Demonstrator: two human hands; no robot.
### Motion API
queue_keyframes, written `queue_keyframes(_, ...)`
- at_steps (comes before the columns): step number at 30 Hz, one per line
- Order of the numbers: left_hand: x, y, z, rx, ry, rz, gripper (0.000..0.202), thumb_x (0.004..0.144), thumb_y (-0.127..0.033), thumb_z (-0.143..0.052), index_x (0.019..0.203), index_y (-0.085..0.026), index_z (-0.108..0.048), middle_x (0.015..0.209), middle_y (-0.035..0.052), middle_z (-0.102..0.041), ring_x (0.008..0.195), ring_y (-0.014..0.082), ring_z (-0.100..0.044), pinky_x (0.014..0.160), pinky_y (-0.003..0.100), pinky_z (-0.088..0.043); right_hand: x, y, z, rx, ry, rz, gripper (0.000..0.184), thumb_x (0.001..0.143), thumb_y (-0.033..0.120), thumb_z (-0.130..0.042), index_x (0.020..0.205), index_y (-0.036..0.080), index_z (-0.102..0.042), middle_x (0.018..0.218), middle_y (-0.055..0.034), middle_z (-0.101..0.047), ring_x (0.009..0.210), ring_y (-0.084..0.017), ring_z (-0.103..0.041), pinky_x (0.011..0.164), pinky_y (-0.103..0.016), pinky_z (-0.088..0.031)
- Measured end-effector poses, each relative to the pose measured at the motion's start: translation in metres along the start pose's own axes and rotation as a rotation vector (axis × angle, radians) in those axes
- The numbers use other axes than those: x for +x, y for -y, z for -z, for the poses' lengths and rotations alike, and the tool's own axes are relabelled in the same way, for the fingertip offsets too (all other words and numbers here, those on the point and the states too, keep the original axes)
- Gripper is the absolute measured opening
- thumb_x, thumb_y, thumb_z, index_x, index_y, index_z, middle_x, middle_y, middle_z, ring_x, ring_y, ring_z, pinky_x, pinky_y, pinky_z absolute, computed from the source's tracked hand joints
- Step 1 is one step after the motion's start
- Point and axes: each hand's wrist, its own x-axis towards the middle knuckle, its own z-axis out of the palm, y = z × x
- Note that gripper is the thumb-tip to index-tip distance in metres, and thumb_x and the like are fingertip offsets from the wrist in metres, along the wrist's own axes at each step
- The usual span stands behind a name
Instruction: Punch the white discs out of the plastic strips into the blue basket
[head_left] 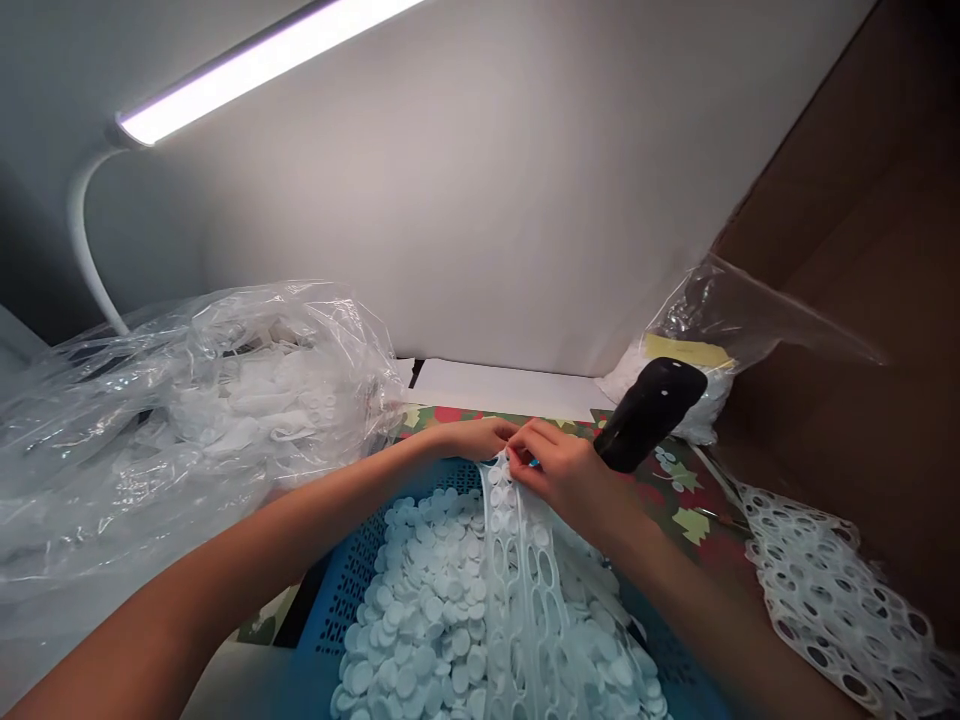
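The right hand [559, 478] is pinching the light, floppy perforated white strip [521, 590] at its top edge, best held there, while it is draping below the grip over white discs [420, 610] in a blue crate [341, 590]; whether the left hand [472, 438] is gripping it, I cannot tell.

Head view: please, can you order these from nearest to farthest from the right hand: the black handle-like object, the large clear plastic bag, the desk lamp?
1. Black handle-like object: just beyond the right hand, on its far right side.
2. Large clear plastic bag: on the left side, past the left hand.
3. Desk lamp: farthest, high at the upper left.
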Motion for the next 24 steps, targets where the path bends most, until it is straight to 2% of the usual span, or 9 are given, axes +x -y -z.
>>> queue_keyframes(6, -0.002, -0.003, 0.000, 0.030, 0.008, -0.053, 0.024, 0.077, -0.031, -0.041, 0.086, -0.015, -0.057, 0.070, -0.0022, -0.051, 0.062, 0.0074, -0.042, 0.057, 0.019, -0.034, 0.003, -0.016, 0.001, 0.080, -0.167, -0.135, 0.003, 0.080, 0.016, -0.046, 0.078, 0.017, -0.048, 0.079, -0.0024, -0.052, 0.063, -0.010, -0.051, 0.058, -0.022, -0.041)
queue_keyframes(8, -0.003, -0.003, 0.000, 0.019, 0.001, -0.056, 0.021, 0.076, -0.027, -0.042, 0.085, -0.015, -0.058, 0.075, -0.0011, -0.055, 0.067, 0.0081, -0.046, 0.061, 0.019, -0.036, 0.003, -0.016, 0.001, 0.110, -0.112, -0.107, 0.003, 0.078, 0.017, -0.049, 0.075, 0.018, -0.049, 0.076, -0.0007, -0.052, 0.060, -0.010, -0.049, 0.057, -0.022, -0.039)
queue_keyframes(10, -0.003, -0.003, 0.000, -0.026, 0.016, -0.068, 0.018, 0.073, -0.020, -0.044, 0.083, -0.015, -0.058, 0.079, -0.0001, -0.058, 0.072, 0.0092, -0.049, 0.065, 0.020, -0.038, 0.001, -0.013, 0.001, 0.154, 0.003, -0.030, 0.003, 0.075, 0.018, -0.051, 0.073, 0.018, -0.050, 0.071, 0.0013, -0.053, 0.057, -0.009, -0.048, 0.056, -0.022, -0.038)
queue_keyframes(12, -0.004, -0.003, 0.000, -0.112, 0.067, -0.083, 0.019, 0.072, -0.017, -0.043, 0.083, -0.015, -0.058, 0.079, 0.0003, -0.060, 0.072, 0.0094, -0.052, 0.066, 0.021, -0.040, 0.000, -0.010, 0.000, 0.229, 0.110, 0.053, 0.001, 0.075, 0.019, -0.052, 0.075, 0.018, -0.053, 0.070, 0.0023, -0.055, 0.057, -0.008, -0.047, 0.056, -0.021, -0.038)
queue_keyframes(14, -0.005, -0.004, 0.000, -0.164, 0.093, -0.073, 0.018, 0.072, -0.017, -0.042, 0.083, -0.015, -0.056, 0.078, 0.0005, -0.061, 0.069, 0.0089, -0.053, 0.064, 0.022, -0.041, -0.001, -0.008, -0.001, 0.293, 0.169, 0.098, 0.007, 0.078, 0.021, -0.050, 0.081, 0.019, -0.056, 0.072, 0.0019, -0.058, 0.061, -0.008, -0.049, 0.058, -0.021, -0.039)
queue_keyframes(20, -0.003, 0.001, 0.000, -0.093, 0.033, -0.081, 0.016, 0.071, -0.016, -0.045, 0.081, -0.015, -0.056, 0.079, 0.0002, -0.059, 0.070, 0.0089, -0.052, 0.060, 0.020, -0.040, -0.002, -0.009, 0.000, 0.262, 0.138, 0.052, 0.015, 0.079, 0.019, -0.047, 0.089, 0.019, -0.058, 0.079, -0.0011, -0.060, 0.064, -0.010, -0.050, 0.059, -0.023, -0.040)
queue_keyframes(24, -0.001, 0.003, 0.000, -0.092, 0.059, -0.129, 0.017, 0.069, -0.012, -0.043, 0.079, -0.014, -0.057, 0.080, -0.0001, -0.059, 0.073, 0.0089, -0.051, 0.064, 0.020, -0.039, -0.001, -0.008, 0.014, 0.269, 0.219, 0.034, 0.019, 0.078, 0.017, -0.046, 0.095, 0.021, -0.055, 0.083, -0.0015, -0.058, 0.066, -0.010, -0.051, 0.059, -0.023, -0.040)
